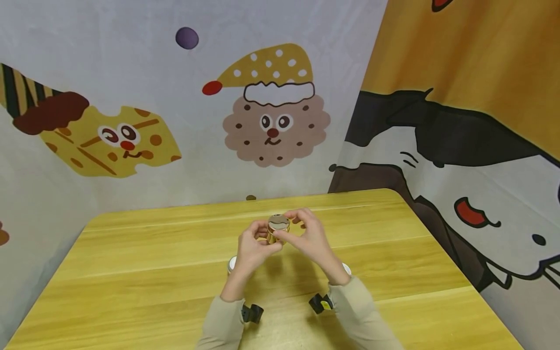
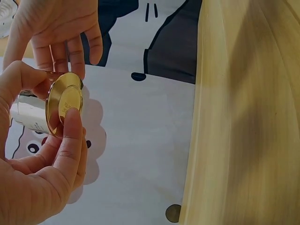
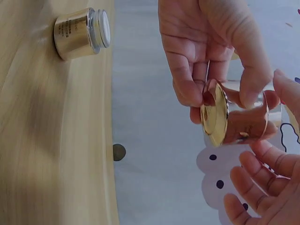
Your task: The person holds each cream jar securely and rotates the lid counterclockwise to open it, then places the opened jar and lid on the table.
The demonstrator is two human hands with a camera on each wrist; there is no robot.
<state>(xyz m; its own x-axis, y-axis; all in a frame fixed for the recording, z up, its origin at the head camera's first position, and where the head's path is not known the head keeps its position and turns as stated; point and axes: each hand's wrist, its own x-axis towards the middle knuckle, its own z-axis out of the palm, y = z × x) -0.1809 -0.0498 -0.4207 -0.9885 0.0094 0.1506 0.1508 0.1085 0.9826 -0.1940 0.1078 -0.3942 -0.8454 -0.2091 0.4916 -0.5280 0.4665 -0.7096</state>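
A shiny gold jar is held above the middle of the table, with a mirror-like top that reflects the surroundings. My left hand grips it low, fingers and thumb curled round the body. In the left wrist view, a fingertip of that hand presses on the jar's flat gold base, which bears small print. My right hand has thumb and index finger on either side of the jar's upper end. Its other fingers stand loosely spread in the right wrist view.
Another gold jar, with a clear neck and white top, stands on the wooden table. White round tops show beside the left wrist and the right wrist. A patterned cloth wall rises behind the table.
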